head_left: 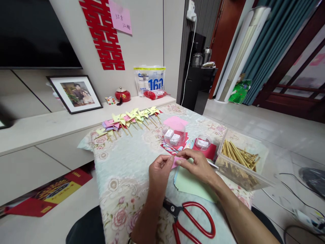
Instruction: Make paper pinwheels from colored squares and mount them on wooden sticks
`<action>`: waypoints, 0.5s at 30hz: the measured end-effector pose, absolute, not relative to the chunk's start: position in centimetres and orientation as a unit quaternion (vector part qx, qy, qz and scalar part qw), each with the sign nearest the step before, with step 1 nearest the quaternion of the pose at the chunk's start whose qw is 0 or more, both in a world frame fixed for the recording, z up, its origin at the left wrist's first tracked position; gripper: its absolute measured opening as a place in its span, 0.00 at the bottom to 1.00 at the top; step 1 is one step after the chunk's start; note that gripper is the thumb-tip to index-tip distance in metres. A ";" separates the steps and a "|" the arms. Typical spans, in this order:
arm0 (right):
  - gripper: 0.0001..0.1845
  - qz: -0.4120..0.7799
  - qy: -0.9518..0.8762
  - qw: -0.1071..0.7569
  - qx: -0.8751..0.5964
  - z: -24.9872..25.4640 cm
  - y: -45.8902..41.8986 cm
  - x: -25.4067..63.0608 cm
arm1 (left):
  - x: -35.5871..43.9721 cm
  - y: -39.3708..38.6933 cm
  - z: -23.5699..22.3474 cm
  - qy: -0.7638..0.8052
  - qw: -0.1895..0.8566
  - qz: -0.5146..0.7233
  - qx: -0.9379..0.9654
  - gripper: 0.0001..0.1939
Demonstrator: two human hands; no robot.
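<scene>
Between my two hands is a small piece of pink paper [175, 163], partly covered by the fingers. My left hand [160, 169] pinches its left side between thumb and fingers. My right hand [196, 164] is closed on the right side, thumb below and fingers above. Under the right hand and forearm lies a stack of light green paper [195, 183]. Red-handled scissors [196, 220] rest on the table just below the hands. Past my fingers stand a clear round container with white boxes [175, 138] and a smaller clear round container [203, 142].
Paper pinwheels on sticks [129, 119] lie in a row at the table's far left. A plastic bin of sticks [241, 159] stands at the right. The flowered tablecloth [122, 169] covers the table. A white cabinet [38, 128] carries a framed photo [76, 95] and a red jar [123, 95].
</scene>
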State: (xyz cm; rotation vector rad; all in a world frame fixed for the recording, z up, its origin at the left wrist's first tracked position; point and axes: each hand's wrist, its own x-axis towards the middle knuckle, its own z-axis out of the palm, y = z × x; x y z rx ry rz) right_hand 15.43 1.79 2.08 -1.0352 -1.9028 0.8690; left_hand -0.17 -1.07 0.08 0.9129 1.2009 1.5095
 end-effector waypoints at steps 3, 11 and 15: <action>0.10 0.350 -0.756 0.370 -0.411 1.9 1.8 15.3 | -0.1 -1.1 0.3 0.491 0.478 0.618 0.385 0.08; 0.11 0.393 -0.733 0.366 -0.417 1.9 1.7 15.2 | -0.2 -1.1 -0.1 0.471 0.494 0.633 0.364 0.09; 0.12 0.406 -0.710 0.395 -0.418 1.8 1.8 15.1 | -0.3 -0.9 -0.5 0.455 0.503 0.650 0.342 0.16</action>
